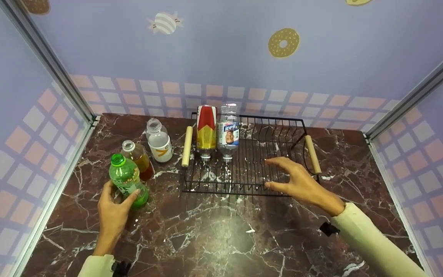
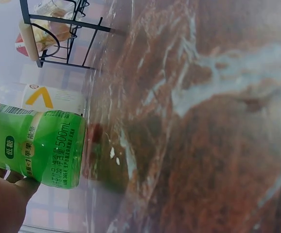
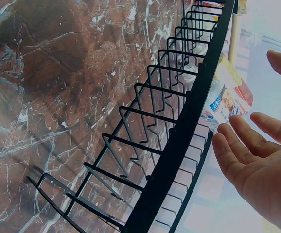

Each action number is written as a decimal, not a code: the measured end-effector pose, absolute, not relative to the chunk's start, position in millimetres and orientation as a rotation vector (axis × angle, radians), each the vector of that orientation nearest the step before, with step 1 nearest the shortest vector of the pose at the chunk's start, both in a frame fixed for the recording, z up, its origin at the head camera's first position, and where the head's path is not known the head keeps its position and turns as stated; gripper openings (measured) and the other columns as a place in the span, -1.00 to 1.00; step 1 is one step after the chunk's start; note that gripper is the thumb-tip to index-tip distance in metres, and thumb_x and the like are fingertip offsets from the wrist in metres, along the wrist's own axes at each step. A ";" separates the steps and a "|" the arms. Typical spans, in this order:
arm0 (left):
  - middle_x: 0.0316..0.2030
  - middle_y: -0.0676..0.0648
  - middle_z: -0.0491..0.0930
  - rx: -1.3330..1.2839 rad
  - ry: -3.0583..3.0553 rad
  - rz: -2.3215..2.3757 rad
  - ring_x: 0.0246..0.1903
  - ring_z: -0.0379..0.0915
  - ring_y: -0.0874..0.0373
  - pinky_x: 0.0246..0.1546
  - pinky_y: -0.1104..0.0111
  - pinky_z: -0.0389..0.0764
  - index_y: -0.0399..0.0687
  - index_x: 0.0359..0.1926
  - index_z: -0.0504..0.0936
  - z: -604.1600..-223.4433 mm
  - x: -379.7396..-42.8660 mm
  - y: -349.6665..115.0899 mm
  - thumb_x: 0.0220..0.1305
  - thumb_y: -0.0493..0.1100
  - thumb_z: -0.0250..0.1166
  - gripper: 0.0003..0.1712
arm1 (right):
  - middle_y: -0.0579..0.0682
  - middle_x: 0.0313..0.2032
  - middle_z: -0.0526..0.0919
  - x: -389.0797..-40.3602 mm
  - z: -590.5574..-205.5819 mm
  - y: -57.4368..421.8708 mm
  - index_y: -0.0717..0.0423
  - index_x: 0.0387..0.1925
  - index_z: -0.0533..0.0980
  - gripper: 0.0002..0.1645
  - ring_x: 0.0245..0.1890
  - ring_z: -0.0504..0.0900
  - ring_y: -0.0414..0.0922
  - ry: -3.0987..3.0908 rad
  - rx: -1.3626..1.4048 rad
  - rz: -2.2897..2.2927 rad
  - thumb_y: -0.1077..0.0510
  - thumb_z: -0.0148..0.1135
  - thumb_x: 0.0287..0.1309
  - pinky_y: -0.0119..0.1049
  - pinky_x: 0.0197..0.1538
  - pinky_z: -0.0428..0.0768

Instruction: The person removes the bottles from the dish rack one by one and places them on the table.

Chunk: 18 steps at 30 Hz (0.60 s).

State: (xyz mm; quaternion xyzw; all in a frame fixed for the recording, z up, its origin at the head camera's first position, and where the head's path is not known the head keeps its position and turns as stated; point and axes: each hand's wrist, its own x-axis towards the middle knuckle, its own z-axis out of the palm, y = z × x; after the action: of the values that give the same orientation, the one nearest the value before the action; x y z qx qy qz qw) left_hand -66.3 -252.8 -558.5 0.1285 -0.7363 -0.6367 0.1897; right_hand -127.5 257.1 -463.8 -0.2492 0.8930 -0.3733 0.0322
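Note:
My left hand (image 1: 114, 211) grips a green plastic drink bottle (image 1: 126, 177), thumb on one side and fingers round the other. The bottle stands nearly upright, its base (image 2: 75, 150) close to the tabletop in the left wrist view. Right behind it is a bottle with amber drink (image 1: 140, 161), and further back a clear bottle with a white label (image 1: 160, 148). Over the front right of a black wire rack (image 1: 237, 193), my right hand (image 1: 298, 182) holds nothing, thumb and fingers spread apart. In the right wrist view its fingers (image 3: 233, 155) are beside the rack's rail.
Inside the rack's left part, a red-and-yellow bottle (image 1: 207, 130) and a clear bottle with a blue label (image 1: 228, 134) sit side by side, necks downward toward the front. Wooden handles (image 1: 187, 146) flank the rack. Patterned walls (image 1: 221, 54) enclose the dark marbled table (image 1: 214, 238).

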 end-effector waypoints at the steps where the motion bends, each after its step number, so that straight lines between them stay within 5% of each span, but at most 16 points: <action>1: 0.28 -0.09 0.55 0.369 -2.067 -1.788 0.40 0.47 0.13 0.39 0.54 0.51 -0.37 0.44 0.47 -559.5 -67.4 -253.5 0.26 -0.48 0.57 -0.23 | 0.17 0.43 0.59 -127.4 -463.9 257.3 0.20 0.48 0.51 -0.10 0.41 0.58 0.24 2.750 -0.769 -1.146 -0.03 0.67 0.23 0.30 0.48 0.52; 9: 0.38 -0.18 0.52 0.396 -2.117 -1.754 0.53 0.35 -0.12 0.34 0.65 0.46 -0.38 0.47 0.42 -563.7 -68.6 -260.3 0.32 -0.41 0.55 -0.23 | 0.19 0.40 0.62 -129.2 -465.8 258.1 0.25 0.46 0.53 -0.15 0.38 0.60 0.25 2.770 -0.799 -1.149 0.02 0.65 0.26 0.30 0.45 0.56; 18: 0.39 -0.27 0.50 0.404 -2.106 -1.768 0.53 0.34 -0.17 0.39 0.56 0.48 -0.42 0.46 0.39 -565.9 -67.9 -259.0 0.31 -0.44 0.55 -0.22 | 0.19 0.41 0.60 -129.3 -468.2 260.8 0.23 0.47 0.52 -0.15 0.39 0.60 0.24 2.754 -0.781 -1.155 0.03 0.65 0.26 0.29 0.45 0.56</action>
State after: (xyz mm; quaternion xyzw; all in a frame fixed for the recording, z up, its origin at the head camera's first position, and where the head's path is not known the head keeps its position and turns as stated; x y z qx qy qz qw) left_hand -67.9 -259.0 -565.9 0.1429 -0.7453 -0.6258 0.1803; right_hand -129.3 260.8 -468.2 -0.2529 0.8918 -0.3741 0.0276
